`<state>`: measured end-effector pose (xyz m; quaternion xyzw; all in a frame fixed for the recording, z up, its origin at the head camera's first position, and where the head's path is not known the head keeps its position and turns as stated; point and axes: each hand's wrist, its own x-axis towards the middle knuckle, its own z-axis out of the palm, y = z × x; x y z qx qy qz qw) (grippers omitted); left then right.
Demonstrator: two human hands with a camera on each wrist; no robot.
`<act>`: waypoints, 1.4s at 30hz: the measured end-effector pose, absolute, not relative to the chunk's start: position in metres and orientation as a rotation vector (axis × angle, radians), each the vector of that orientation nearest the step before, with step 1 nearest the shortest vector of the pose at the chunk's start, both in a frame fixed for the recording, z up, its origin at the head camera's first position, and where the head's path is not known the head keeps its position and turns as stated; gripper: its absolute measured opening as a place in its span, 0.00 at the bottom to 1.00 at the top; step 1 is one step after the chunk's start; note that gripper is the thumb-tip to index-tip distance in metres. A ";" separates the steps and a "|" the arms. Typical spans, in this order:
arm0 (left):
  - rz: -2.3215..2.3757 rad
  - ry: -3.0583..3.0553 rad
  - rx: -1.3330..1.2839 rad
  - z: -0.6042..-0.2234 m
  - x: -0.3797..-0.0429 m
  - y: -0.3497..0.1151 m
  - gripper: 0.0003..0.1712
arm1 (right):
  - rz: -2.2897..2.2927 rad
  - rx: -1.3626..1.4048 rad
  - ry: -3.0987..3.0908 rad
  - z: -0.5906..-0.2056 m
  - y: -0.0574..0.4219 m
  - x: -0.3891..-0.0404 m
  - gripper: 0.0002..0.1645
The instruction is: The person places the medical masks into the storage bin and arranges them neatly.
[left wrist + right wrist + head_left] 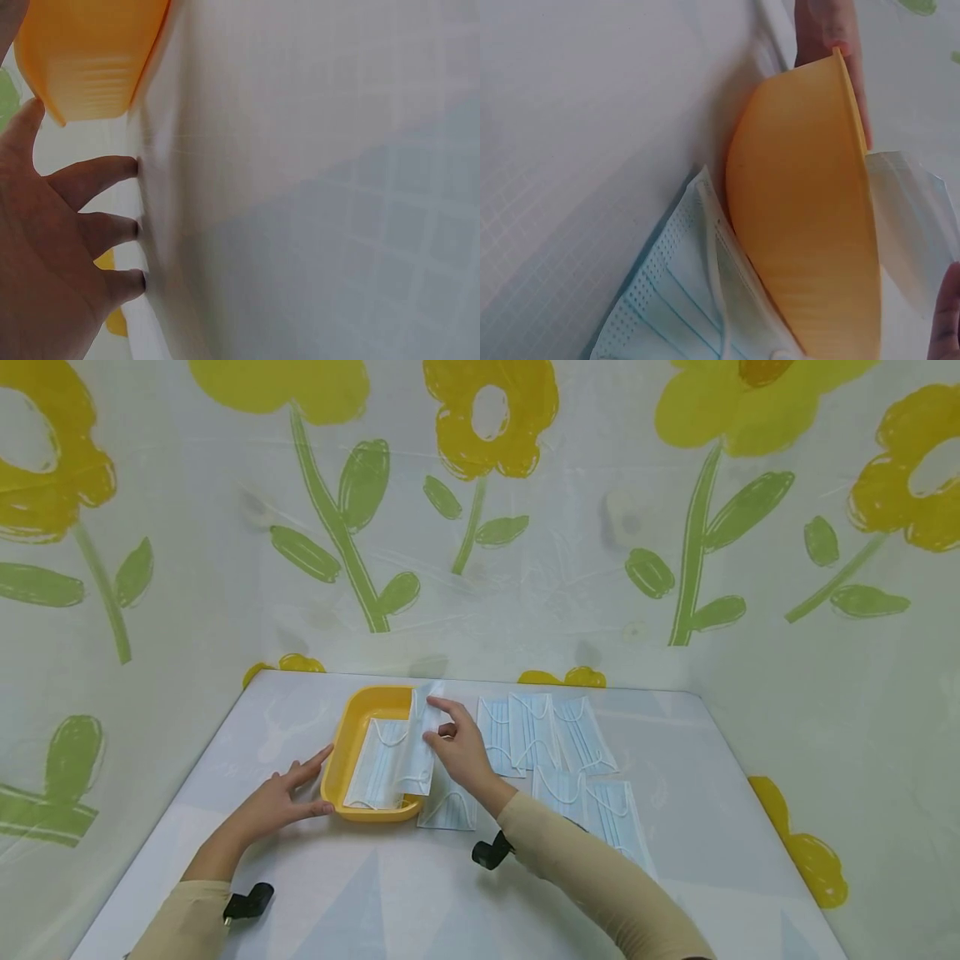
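Note:
A yellow tray (pixel 336 768) stands on the table, with a pale blue pleated face mask (pixel 369 768) inside it. Over the tray's right side my right hand (pixel 463 747) holds another face mask (pixel 417 747) by its right edge, thumb and index finger spaced apart along it. This held mask (pixel 911 217) tilts above the rim in the right wrist view. With fingers spread, my left hand (pixel 281 800) touches the tray's left side. In the left wrist view a fingertip meets the tray wall (pixel 90 60), and the other fingers of the left hand (pixel 52 240) rest near the tabletop.
Right of the tray several more face masks (pixel 534 727) lie flat, some overlapping. One loose mask (pixel 453 810) lies against the tray's front right corner, partly under my right forearm. A flower-printed curtain (pixel 570 568) rises behind the table (pixel 360 893).

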<state>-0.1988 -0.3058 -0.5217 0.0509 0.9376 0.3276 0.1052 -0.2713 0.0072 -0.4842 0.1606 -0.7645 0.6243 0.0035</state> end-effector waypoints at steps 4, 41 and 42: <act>0.979 2.760 0.152 -0.522 -0.199 -0.306 0.58 | 1.977 0.491 -2.415 -0.487 0.001 -0.273 0.34; 0.953 2.758 0.141 -0.523 -0.199 -0.307 0.58 | 1.994 0.495 -2.527 -0.490 -0.057 -0.271 0.33; 0.951 2.758 0.142 -0.523 -0.199 -0.307 0.58 | 1.988 0.495 -2.541 -0.490 -0.058 -0.271 0.33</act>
